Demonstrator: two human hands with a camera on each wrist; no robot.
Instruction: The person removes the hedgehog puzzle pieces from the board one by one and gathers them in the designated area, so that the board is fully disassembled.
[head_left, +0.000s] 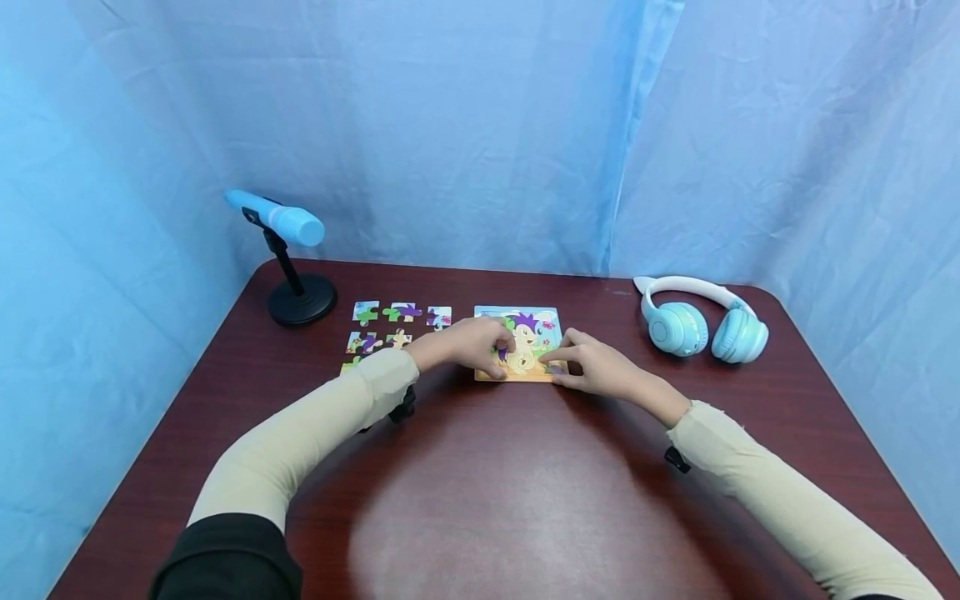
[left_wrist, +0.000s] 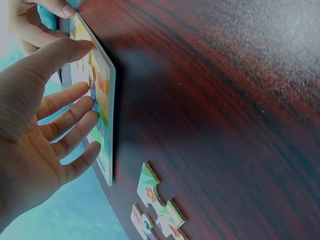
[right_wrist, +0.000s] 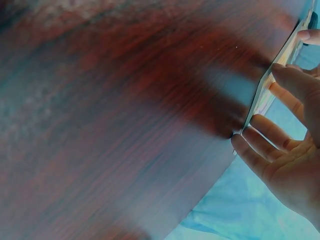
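A colourful puzzle board [head_left: 525, 321] lies flat on the dark red table [head_left: 480, 500], and both hands rest on it. My left hand [head_left: 495, 354] lays nearly straight fingers on the picture at the board's left side. In the left wrist view the left hand [left_wrist: 75, 92] has its thumb at the near edge of the board [left_wrist: 102, 95]. My right hand [head_left: 558, 367] touches the near right corner with index finger and thumb. The right wrist view shows the right hand [right_wrist: 265, 107] with straight fingers against the board's edge [right_wrist: 260, 97]. Several loose puzzle pieces [head_left: 386, 327] lie left of the board, with some loose pieces [left_wrist: 157, 202] beside it.
A blue microphone [head_left: 276, 218] on a black round stand [head_left: 302, 300] sits at the table's far left. Pale blue and white headphones [head_left: 701, 321] lie at the far right. Blue cloth [head_left: 480, 125] hangs behind and to both sides of the table.
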